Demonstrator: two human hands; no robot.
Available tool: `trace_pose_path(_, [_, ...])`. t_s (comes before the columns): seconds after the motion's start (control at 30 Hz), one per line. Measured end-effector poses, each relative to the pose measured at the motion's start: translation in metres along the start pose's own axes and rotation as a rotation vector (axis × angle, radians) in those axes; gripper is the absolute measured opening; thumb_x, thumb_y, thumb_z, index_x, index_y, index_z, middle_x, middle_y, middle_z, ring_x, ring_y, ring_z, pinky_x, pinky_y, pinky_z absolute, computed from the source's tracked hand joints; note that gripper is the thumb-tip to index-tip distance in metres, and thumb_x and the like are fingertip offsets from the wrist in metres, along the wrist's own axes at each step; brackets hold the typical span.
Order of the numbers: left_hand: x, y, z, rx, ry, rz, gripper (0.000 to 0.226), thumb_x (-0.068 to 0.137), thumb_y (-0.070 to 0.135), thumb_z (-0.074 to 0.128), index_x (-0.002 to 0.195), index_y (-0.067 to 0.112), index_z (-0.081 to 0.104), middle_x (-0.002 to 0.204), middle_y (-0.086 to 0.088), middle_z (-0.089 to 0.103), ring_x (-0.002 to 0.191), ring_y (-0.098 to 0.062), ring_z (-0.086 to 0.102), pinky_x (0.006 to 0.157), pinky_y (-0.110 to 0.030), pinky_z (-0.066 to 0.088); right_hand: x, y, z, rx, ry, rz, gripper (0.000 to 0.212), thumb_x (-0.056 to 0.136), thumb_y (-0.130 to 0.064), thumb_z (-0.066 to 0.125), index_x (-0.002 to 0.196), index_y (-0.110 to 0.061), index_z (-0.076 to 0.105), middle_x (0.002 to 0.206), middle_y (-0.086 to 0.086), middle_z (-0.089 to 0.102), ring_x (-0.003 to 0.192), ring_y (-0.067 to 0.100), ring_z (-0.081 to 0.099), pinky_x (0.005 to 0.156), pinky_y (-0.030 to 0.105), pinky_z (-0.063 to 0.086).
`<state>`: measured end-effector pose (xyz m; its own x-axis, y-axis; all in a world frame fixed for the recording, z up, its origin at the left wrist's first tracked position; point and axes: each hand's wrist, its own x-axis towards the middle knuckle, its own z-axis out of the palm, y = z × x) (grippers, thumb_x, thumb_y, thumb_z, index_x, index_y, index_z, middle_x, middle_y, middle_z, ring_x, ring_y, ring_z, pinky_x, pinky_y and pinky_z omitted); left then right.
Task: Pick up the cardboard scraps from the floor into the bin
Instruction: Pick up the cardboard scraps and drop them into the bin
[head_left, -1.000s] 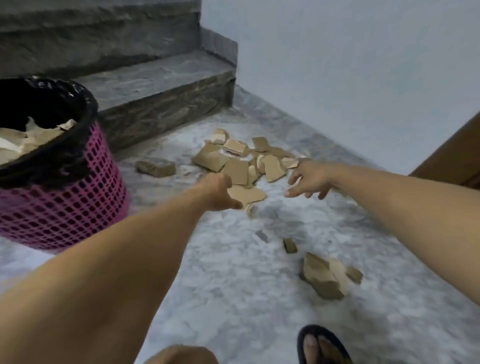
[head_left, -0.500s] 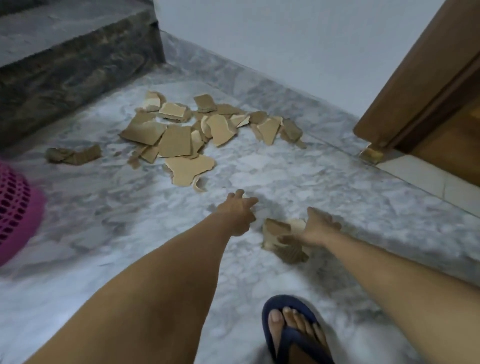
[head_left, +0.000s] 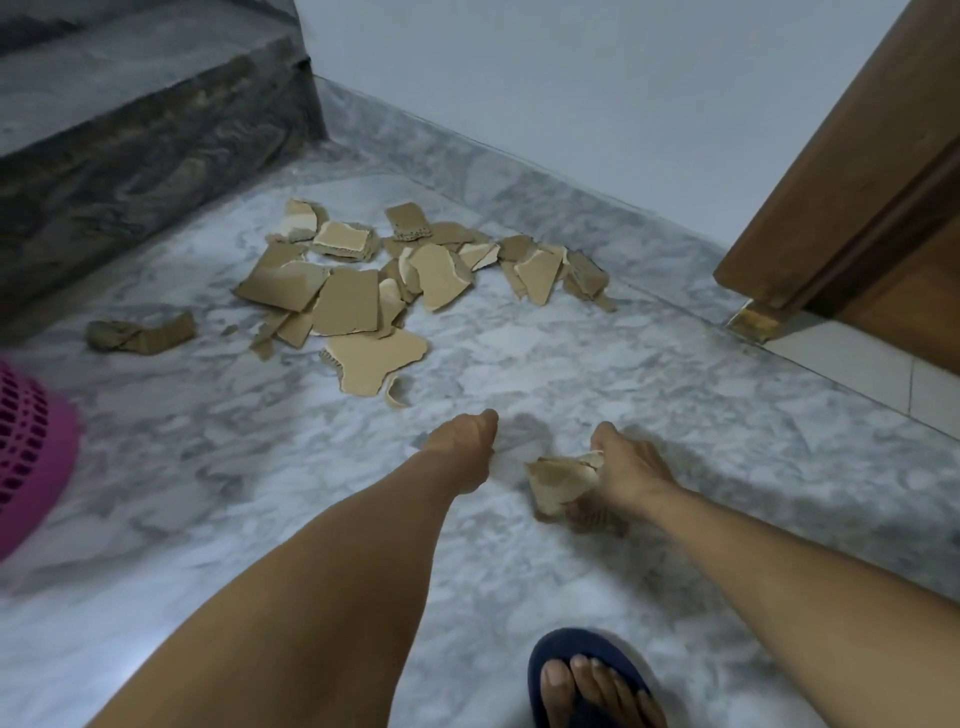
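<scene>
A: What is being held at this moment?

B: A crumpled clump of cardboard scraps (head_left: 563, 480) is gripped by the right hand (head_left: 621, 475), fingers curled round it, low over the marble floor (head_left: 675, 374). The left hand (head_left: 465, 449) is bunched at the floor just beside it; whether a small piece is pinched there cannot be told, since the fingertips are hidden.

A: And the rest of the cardboard?

B: A loose pile of scraps (head_left: 400, 280) is left farther off near the wall, with one twisted piece (head_left: 140, 335) lying apart below the step (head_left: 130, 130). Only the edge of the pink bin (head_left: 31, 447) is seen, at the far left.

A: How should the step be done well?

B: The clump should probably be squeezed firmly so nothing is shed, and any fragment under the left hand gathered into it, before it is carried across to the bin.
</scene>
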<state>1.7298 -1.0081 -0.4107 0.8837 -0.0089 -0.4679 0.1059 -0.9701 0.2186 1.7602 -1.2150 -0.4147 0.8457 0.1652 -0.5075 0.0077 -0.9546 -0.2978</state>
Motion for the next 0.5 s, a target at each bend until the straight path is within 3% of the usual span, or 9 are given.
trace_pose_path(0.1, [-0.008,-0.014,-0.012,-0.031,-0.034,-0.039,0.031,0.092,0.003,0.046,0.122,0.004,0.051,0.123,-0.012,0.053,0.111,-0.026,0.055,0.082,-0.029,0.045,0.006,-0.005,-0.021,0.007,-0.050,-0.038,0.049,0.069,-0.039,0.083,0.099,-0.026,0.047,0.106,0.006,0.060,0.102,0.028,0.060,0.063,0.027,0.040])
trace_pose_path(0.17, [-0.011,-0.022,-0.027,-0.059,-0.020,-0.074,0.029,0.094,0.008,0.048,0.121,0.003,0.056,0.113,-0.009,0.055,0.113,-0.026,0.056,0.086,-0.029,0.046,0.011,-0.012,-0.043,0.015,-0.076,-0.002,0.050,0.063,-0.040,0.089,0.095,-0.020,0.055,0.097,0.004,0.058,0.100,0.027,0.061,0.062,0.027,0.044])
trace_pose_path(0.23, [-0.020,-0.032,-0.048,-0.131,0.042,-0.117,0.028,0.095,0.011,0.047,0.117,0.002,0.060,0.099,-0.008,0.052,0.111,-0.029,0.059,0.087,-0.031,0.046,0.010,-0.029,-0.068,0.033,-0.044,0.006,0.045,0.063,-0.040,0.089,0.072,-0.013,0.054,0.076,0.002,0.056,0.085,0.024,0.059,0.057,0.030,0.037])
trace_pose_path(0.3, [-0.035,-0.044,-0.070,-0.156,0.089,-0.147,0.027,0.095,0.013,0.045,0.115,0.002,0.061,0.100,-0.011,0.057,0.109,-0.030,0.059,0.086,-0.032,0.046,0.003,-0.052,-0.093,0.082,0.005,-0.009,0.047,0.067,-0.039,0.087,0.062,-0.013,0.049,0.067,0.004,0.052,0.077,0.024,0.056,0.056,0.033,0.031])
trace_pose_path(0.37, [-0.043,-0.055,-0.089,-0.174,0.142,-0.164,0.026,0.095,0.013,0.046,0.113,0.002,0.061,0.111,-0.014,0.063,0.107,-0.031,0.060,0.085,-0.032,0.047,-0.001,-0.072,-0.117,0.068,0.052,-0.026,0.041,0.070,-0.043,0.084,0.078,-0.010,0.061,0.084,0.010,0.062,0.088,0.027,0.059,0.063,0.034,0.039])
trace_pose_path(0.43, [-0.043,-0.063,-0.107,-0.198,0.171,-0.180,0.025,0.093,0.011,0.049,0.114,0.004,0.061,0.115,-0.014,0.063,0.105,-0.030,0.061,0.084,-0.033,0.049,0.005,-0.089,-0.140,0.026,0.081,-0.041,0.056,0.071,-0.046,0.082,0.108,-0.006,0.067,0.105,0.012,0.065,0.100,0.028,0.061,0.072,0.032,0.046])
trace_pose_path(0.5, [-0.034,-0.069,-0.123,-0.218,0.187,-0.210,0.024,0.093,0.013,0.052,0.115,0.007,0.060,0.115,-0.012,0.062,0.104,-0.029,0.060,0.083,-0.034,0.049,0.022,-0.102,-0.158,0.017,0.094,-0.060,0.060,0.071,-0.046,0.082,0.115,-0.008,0.067,0.106,0.010,0.067,0.100,0.027,0.062,0.066,0.028,0.043])
